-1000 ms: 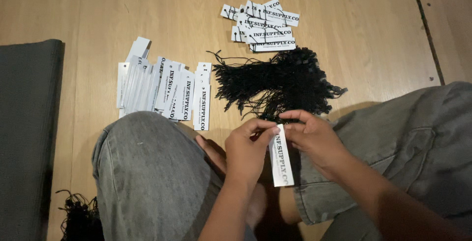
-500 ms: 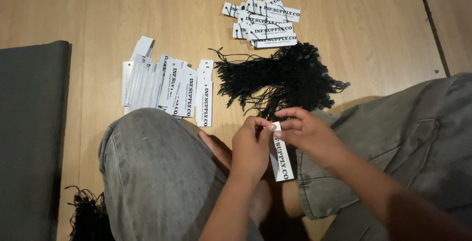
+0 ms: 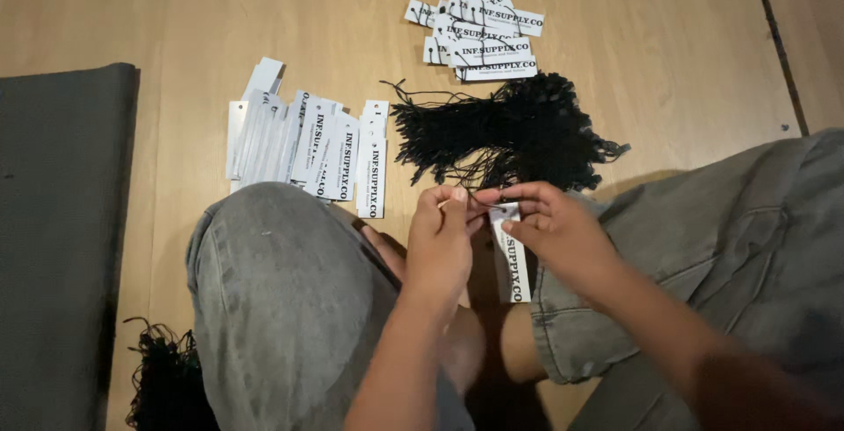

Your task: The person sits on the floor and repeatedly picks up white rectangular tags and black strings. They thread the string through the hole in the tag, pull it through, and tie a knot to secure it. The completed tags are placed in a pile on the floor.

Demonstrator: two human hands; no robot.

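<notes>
The left hand [image 3: 442, 238] and the right hand [image 3: 549, 224] pinch the top of a white tag [image 3: 511, 260] above the lap; a black string pile [image 3: 510, 132] lies just past them on the wood floor [image 3: 176, 9]; white tags lie in a row [image 3: 303, 145] and in a small heap [image 3: 482, 34]; a grey mat [image 3: 57, 238] lies far left.

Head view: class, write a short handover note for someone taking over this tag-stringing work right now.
Left hand: pinching a black string at the tag's top.
Right hand: holding the white paper tag over the lap.
Loose black strings lie piled on the wooden floor ahead.
Done: strung tags heaped at the far side.
Left: unstrung tags fanned out by the left knee.
</notes>
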